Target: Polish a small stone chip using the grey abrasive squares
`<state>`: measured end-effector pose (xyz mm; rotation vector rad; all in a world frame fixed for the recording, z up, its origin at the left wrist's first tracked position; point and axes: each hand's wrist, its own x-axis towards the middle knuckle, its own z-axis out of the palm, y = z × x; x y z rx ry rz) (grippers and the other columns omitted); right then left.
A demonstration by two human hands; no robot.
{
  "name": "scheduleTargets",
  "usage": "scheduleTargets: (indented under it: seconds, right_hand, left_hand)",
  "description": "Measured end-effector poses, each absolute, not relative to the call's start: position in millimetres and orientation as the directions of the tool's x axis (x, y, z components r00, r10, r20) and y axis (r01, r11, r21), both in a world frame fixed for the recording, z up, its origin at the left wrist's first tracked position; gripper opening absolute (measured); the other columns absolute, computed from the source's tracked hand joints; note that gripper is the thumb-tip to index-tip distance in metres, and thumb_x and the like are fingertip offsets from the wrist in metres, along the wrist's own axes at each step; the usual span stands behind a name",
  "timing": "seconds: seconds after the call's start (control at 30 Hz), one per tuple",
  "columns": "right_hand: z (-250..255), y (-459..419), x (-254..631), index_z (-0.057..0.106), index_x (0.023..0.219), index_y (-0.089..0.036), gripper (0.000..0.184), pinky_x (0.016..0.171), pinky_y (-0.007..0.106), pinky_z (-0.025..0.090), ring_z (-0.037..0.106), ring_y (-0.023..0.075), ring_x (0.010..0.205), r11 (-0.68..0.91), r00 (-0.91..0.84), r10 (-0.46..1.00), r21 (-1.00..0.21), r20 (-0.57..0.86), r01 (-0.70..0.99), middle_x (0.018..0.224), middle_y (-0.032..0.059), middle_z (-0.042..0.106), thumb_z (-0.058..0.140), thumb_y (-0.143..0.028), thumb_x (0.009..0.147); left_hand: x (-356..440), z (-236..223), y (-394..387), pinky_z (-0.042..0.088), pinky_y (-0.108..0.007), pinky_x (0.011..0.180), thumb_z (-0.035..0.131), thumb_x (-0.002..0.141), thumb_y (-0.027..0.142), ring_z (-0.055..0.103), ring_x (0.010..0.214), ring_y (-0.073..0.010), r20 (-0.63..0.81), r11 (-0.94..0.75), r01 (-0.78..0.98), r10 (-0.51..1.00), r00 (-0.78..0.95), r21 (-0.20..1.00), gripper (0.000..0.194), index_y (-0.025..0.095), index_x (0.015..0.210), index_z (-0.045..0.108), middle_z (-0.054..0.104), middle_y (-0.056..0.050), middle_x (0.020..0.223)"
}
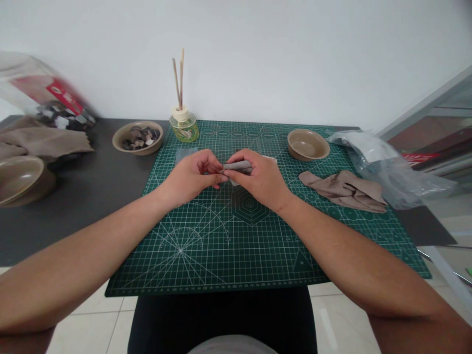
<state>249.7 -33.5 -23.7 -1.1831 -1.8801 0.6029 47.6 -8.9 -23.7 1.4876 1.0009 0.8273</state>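
Note:
Above the middle of the green cutting mat (206, 265), my two hands meet fingertip to fingertip. My right hand (263, 179) is closed round a small grey-brown piece of cloth (241, 165), which looks rolled or folded. Thumb and fingers of my left hand (193, 177) pinch together at the cloth's left end. Something pale shows just below and behind the right fingers, too hidden to name. Partly behind the left hand, a flat grey-blue piece (184, 152) lies on the mat.
Left, a bowl of dark and light chips (138, 137), another bowl (22, 179), brown cloth (40, 140) and a clear container (55, 93). A reed diffuser (182, 125) stands at the back. Right, a bowl (308, 145), crumpled brown cloth (344, 191) and a plastic bag (391, 167).

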Motion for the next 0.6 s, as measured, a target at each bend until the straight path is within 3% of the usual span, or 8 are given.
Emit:
scheduleTargets:
  seconds: [0.2,0.6]
  right_hand:
    - [-22.5,-33.4,250.3,0.077,0.094,-0.024,0.011,0.082,0.032,0.05,0.072,0.0194,0.089,0.432,-0.241,0.901,-0.782,0.36,0.448,0.095,-0.001,0.08,0.082,-0.029,0.086]
    - [-23.2,-26.3,254.7,0.085,0.088,-0.022,0.01,0.072,0.03,0.051,0.073,0.0182,0.078,0.31,-0.299,0.931,-0.889,0.212,0.338,0.083,0.001,0.081,0.085,-0.03,0.083]
  left_hand:
    - [47.9,-23.8,-8.5,0.059,-0.029,0.069,0.085,0.064,0.015,0.071,0.069,-0.0144,-0.075,0.03,0.116,0.91,0.407,0.993,0.028,0.018,0.087,0.068,0.076,0.001,0.075]
    - [47.5,-25.0,-7.4,0.054,-0.028,0.066,0.085,0.061,0.017,0.07,0.067,-0.0143,-0.099,0.037,0.148,0.894,0.436,0.988,0.024,0.017,0.082,0.073,0.078,0.0,0.072]
